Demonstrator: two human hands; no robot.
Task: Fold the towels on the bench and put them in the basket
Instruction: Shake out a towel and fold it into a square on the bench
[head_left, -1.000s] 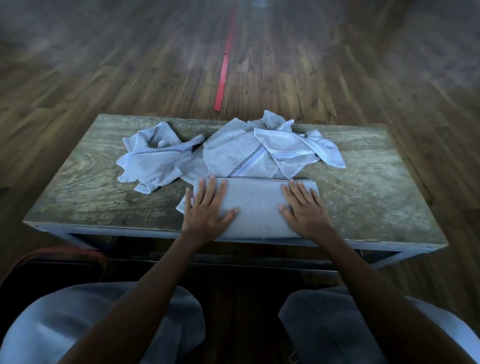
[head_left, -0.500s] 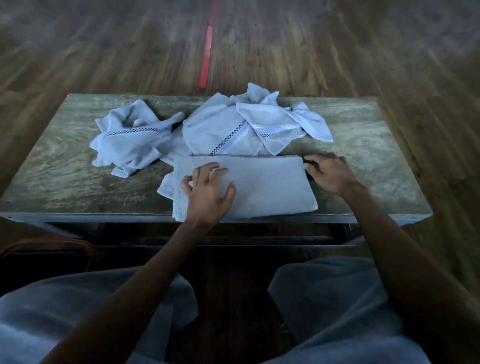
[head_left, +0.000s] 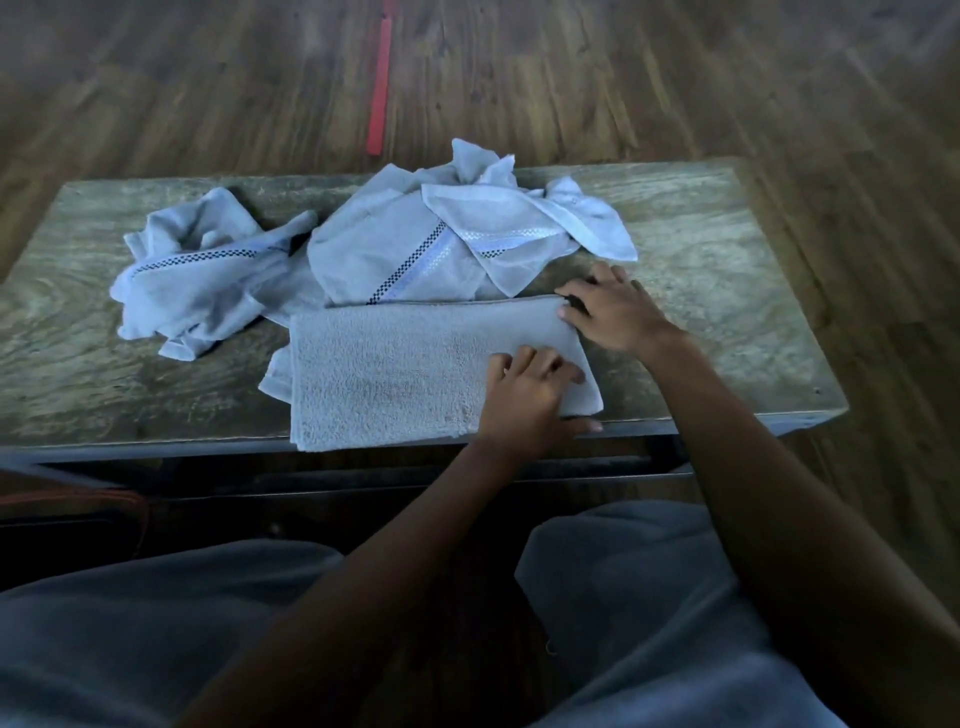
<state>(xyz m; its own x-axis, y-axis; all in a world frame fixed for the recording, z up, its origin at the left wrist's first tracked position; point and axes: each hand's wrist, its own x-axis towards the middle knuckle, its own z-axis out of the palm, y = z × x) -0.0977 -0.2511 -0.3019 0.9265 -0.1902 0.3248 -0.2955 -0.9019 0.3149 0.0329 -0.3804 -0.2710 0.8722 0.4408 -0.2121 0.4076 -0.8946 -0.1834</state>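
Towel (head_left: 405, 374) lies folded flat at the table's (head_left: 727, 312) near edge, and I see both grips on its right end: left grip (head_left: 530, 402) curls over the near corner, right grip (head_left: 618, 312) pinches the far corner. Crumpled towels (head_left: 415, 244) sit just behind.

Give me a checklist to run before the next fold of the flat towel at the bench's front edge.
1. Grip on the folded towel: ok. The left hand holds its near right corner and the right hand its far right corner.
2. Towel lying flat: ok.
3. Left half bare to receive the fold: ok.
4. Clear of other cloth: not ok. The crumpled pile touches its far edge.
5. Support on the bench: ok, though the near edge slightly overhangs.
6. Basket within reach: cannot tell.
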